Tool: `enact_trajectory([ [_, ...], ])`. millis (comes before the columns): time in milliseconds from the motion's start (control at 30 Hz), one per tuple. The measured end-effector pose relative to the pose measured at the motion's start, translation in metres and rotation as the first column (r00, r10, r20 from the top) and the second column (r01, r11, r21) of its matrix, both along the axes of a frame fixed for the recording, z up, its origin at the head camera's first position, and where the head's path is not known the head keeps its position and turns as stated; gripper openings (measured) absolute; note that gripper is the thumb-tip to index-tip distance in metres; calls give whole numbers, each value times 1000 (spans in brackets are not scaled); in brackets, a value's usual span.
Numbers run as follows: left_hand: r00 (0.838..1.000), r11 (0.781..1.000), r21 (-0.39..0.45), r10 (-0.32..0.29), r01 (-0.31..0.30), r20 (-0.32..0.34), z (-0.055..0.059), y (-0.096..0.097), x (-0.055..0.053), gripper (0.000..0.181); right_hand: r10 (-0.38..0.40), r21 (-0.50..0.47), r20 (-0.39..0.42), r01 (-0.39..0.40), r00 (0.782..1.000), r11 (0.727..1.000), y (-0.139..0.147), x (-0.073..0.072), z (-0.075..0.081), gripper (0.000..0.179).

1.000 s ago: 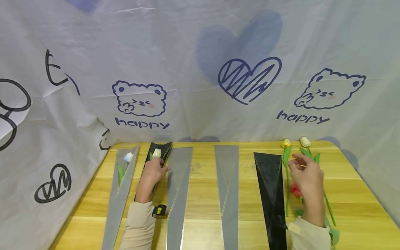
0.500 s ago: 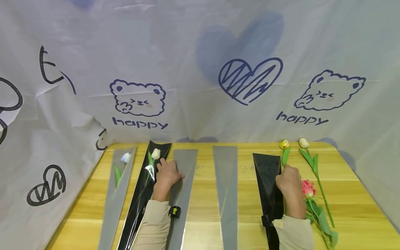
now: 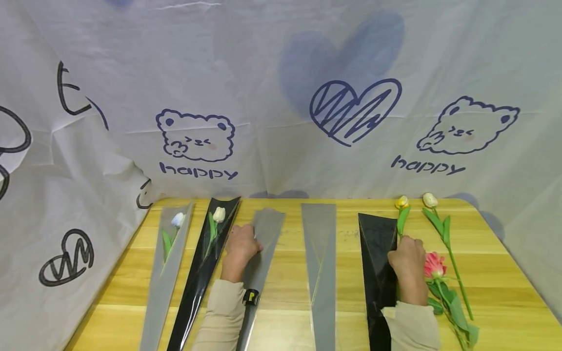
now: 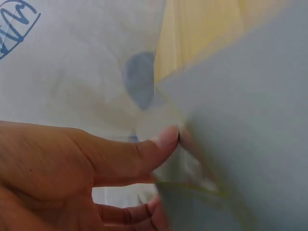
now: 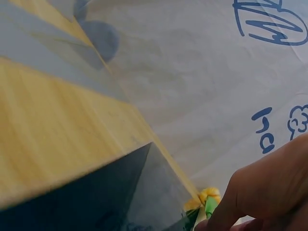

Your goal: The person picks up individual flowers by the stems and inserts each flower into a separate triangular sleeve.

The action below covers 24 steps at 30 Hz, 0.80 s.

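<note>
My left hand [image 3: 242, 244] pinches the edge of a grey flower wrapping sleeve [image 3: 269, 226] near its upper end. In the left wrist view, the thumb [image 4: 161, 142] lies against the translucent sleeve edge. My right hand [image 3: 408, 263] grips a yellow tulip [image 3: 401, 203] by its stem, below the bloom and leaf. Most of that stem is hidden behind the hand. A black sleeve [image 3: 378, 243] lies just left of the right hand; in the right wrist view, the tulip head [image 5: 210, 193] shows beyond its corner.
To the left, a grey sleeve [image 3: 153, 302] holds a pale blue tulip [image 3: 177, 220], and a black sleeve [image 3: 193, 292] holds a white tulip [image 3: 219, 214]. Another grey sleeve [image 3: 324, 292] lies mid-table. At right lie a white tulip [image 3: 430, 200] and a pink flower [image 3: 434, 265].
My left hand has moved right from the white tulip in its black sleeve to the grey sleeve, whose top has shifted right. My right hand has moved left and taken hold of the yellow tulip.
</note>
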<state>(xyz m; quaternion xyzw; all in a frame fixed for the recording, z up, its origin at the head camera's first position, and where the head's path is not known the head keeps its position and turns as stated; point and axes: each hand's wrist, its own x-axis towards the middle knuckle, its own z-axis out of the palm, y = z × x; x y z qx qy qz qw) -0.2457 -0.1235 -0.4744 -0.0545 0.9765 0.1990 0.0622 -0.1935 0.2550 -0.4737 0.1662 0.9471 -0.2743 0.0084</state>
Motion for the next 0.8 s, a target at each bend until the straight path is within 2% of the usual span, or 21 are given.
enact_trajectory([
  [67,1000,999,30,-20,21,-20,0,-3,0,38,-1,2,-5,1,1000,1000,1,0,-2,29],
  [133,998,993,106,-37,41,-40,0,-6,0,38,-3,-7,0,3,1000,1000,2,-1,-3,29],
  [200,997,969,238,-63,72,-45,-1,-11,0,47,-3,-22,13,4,1000,1000,3,-1,-3,33],
  [233,996,944,319,-73,83,-42,-1,-13,-1,53,-5,-30,21,5,1000,1000,4,-1,-2,37],
  [267,996,907,411,-79,87,-38,-1,-15,-2,59,-4,-38,28,5,1000,999,5,-1,0,41],
  [300,996,859,503,-85,91,-35,-1,-16,-3,64,-4,-49,40,6,999,999,5,0,2,46],
  [333,996,801,593,-85,84,-27,-1,-17,-4,67,-5,-64,46,8,999,998,6,0,4,51],
  [400,996,668,742,-84,65,-11,0,-17,-7,69,-7,-95,46,11,999,995,8,2,10,56],
  [467,997,529,848,-75,33,8,0,-17,-10,70,-8,-128,16,10,1000,992,9,5,16,56],
  [500,997,474,880,-73,22,14,0,-16,-11,69,-10,-146,-7,9,1000,989,9,6,19,54],
  [567,997,384,924,-67,-4,32,1,-15,-13,68,-18,-184,-69,5,997,983,8,9,25,50],
  [600,997,353,935,-61,-24,49,1,-14,-13,68,-22,-205,-96,2,995,979,8,10,27,48],
  [667,997,328,944,-59,-35,57,1,-13,-13,68,-30,-238,-142,-4,989,971,6,12,33,44],
  [767,995,316,948,-70,-42,67,2,-11,-11,70,-61,-305,-176,4,983,952,2,14,39,43],
  [800,995,320,947,-80,-38,67,2,-11,-11,70,-72,-321,-186,8,980,947,0,14,41,43],
])
